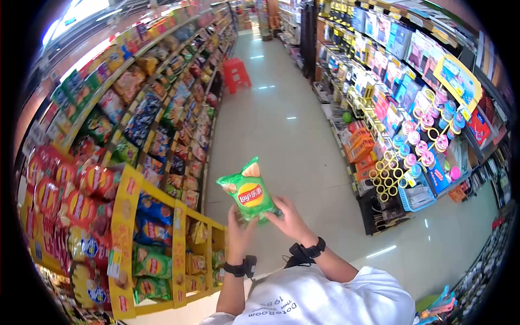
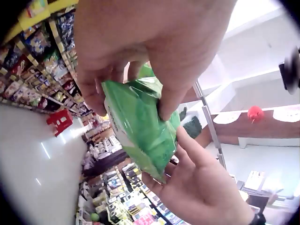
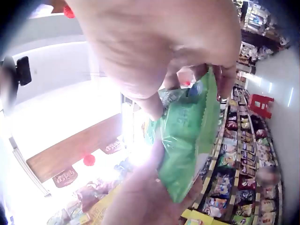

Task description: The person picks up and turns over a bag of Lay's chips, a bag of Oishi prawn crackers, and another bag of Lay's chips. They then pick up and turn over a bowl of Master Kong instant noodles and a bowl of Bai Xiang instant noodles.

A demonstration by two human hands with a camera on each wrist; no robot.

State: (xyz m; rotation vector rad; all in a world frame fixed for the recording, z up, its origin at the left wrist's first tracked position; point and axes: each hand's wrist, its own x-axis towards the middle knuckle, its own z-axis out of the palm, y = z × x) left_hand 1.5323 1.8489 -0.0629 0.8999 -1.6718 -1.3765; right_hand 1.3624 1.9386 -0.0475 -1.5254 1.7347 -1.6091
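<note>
The left hand (image 1: 240, 232) and right hand (image 1: 293, 221) both pinch the near end of the green Lay's chip bag (image 1: 251, 193), over the floor (image 1: 281, 162) right of the yellow rack (image 1: 125, 197), and it could slip down if they hold its shiny side too loosely

Chip bag (image 1: 251, 190): lower edge partly behind hands (image 1: 293, 220)
Shirt (image 1: 330, 298): cut off, head view's bottom
Far aisle (image 1: 251, 32): blurred, top centre
</note>
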